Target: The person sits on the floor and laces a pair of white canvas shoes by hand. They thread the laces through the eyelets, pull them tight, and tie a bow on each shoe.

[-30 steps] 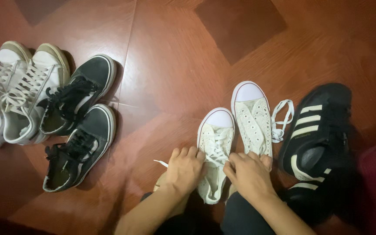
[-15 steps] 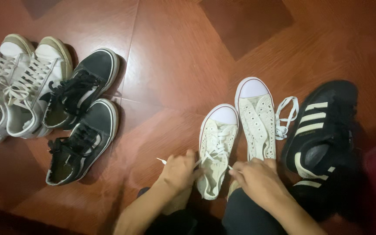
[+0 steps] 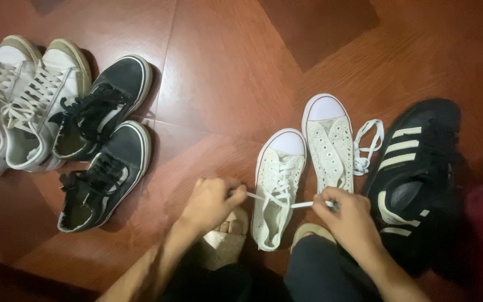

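A white canvas sneaker (image 3: 276, 184) with white laces lies on the red-brown floor between my hands. My left hand (image 3: 211, 202) pinches the left lace end and holds it taut to the left. My right hand (image 3: 350, 215) grips the right lace end, pulled out to the right. The sneaker's unlaced twin (image 3: 329, 142) stands just beyond my right hand, and a loose white lace (image 3: 366, 146) lies beside it.
A black sneaker with pale stripes (image 3: 415, 168) lies at the right. At the left lie a pair of black sneakers (image 3: 104, 145) and white laced sneakers (image 3: 26, 106). My foot in a sandal (image 3: 226, 235) and my dark trouser leg (image 3: 322, 274) sit at the bottom.
My hands have moved apart from the sneaker's opening, drawing both lace ends out sideways until they are taut. The view has shifted slightly.
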